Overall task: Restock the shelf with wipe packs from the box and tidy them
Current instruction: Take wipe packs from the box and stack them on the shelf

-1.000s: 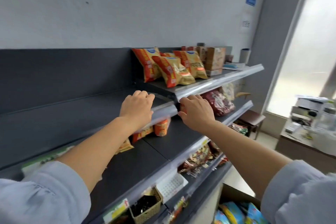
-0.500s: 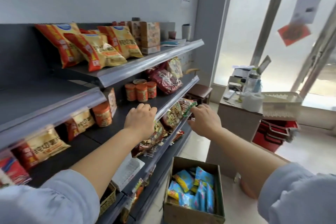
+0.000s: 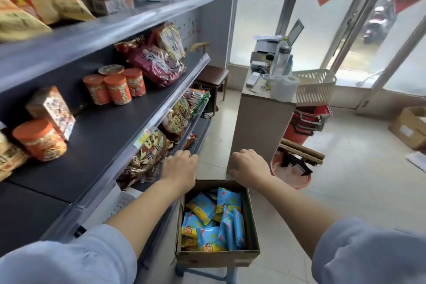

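A brown cardboard box (image 3: 252, 226) sits low in front of me, holding several blue and yellow wipe packs (image 3: 214, 219). My left hand (image 3: 179, 169) hovers above the box's far left corner, beside the lower shelf edge, fingers loosely curled and holding nothing. My right hand (image 3: 250, 166) hangs above the box's far right corner, fingers curled downward, also holding nothing. The dark shelf unit (image 3: 110, 127) rises on my left, with bare dark boards between the snacks.
Orange-lidded jars (image 3: 114, 87), snack bags (image 3: 159, 64) and small boxes fill parts of the shelves. A beige counter (image 3: 260, 120) with a paper roll and white basket stands ahead. Red baskets (image 3: 309, 120), an orange bucket and another carton (image 3: 412, 127) lie on the tiled floor.
My view has swung down and right from the upper shelves. Both hands have dropped from the shelf edges to just above the box of wipe packs.
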{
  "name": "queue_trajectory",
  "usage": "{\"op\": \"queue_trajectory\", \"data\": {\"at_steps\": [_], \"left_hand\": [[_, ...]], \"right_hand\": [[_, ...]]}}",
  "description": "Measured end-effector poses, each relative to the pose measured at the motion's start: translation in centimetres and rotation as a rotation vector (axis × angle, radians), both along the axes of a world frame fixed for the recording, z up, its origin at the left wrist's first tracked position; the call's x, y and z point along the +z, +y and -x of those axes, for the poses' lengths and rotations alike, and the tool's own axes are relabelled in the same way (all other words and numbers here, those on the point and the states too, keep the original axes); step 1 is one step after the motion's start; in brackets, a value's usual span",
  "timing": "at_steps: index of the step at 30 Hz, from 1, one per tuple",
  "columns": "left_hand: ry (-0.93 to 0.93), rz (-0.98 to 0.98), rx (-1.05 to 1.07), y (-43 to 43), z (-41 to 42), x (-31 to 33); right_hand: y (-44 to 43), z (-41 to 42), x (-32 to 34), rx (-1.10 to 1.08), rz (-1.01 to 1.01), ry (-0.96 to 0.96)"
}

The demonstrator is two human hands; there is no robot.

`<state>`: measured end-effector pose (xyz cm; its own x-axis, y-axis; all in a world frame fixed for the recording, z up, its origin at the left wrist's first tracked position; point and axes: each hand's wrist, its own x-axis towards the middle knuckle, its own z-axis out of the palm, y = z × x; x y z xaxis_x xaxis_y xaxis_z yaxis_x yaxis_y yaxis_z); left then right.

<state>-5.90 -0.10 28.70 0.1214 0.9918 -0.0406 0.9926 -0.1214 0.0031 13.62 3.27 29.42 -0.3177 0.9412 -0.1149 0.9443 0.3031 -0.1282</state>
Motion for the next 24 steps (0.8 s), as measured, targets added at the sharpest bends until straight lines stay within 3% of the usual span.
{"op": "queue_trajectory", "data": {"at_steps": [12,18,24], "left_hand": [[-0.078,0.288,-0.042,3.9,-3.5,-12.4],[-0.093,0.432,-0.023,3.7,-6.6,-19.9],[-0.229,0.602,0.027,3.7,-9.8,-26.6]], "right_hand": [[3.4,-2.9,-12.0,-0.028,0.299,-0.046],[4.9,-4.5,-19.1,0.058,0.423,-0.105],[5.8,-5.5,-25.2,0.230,0.498,-0.165]]}}
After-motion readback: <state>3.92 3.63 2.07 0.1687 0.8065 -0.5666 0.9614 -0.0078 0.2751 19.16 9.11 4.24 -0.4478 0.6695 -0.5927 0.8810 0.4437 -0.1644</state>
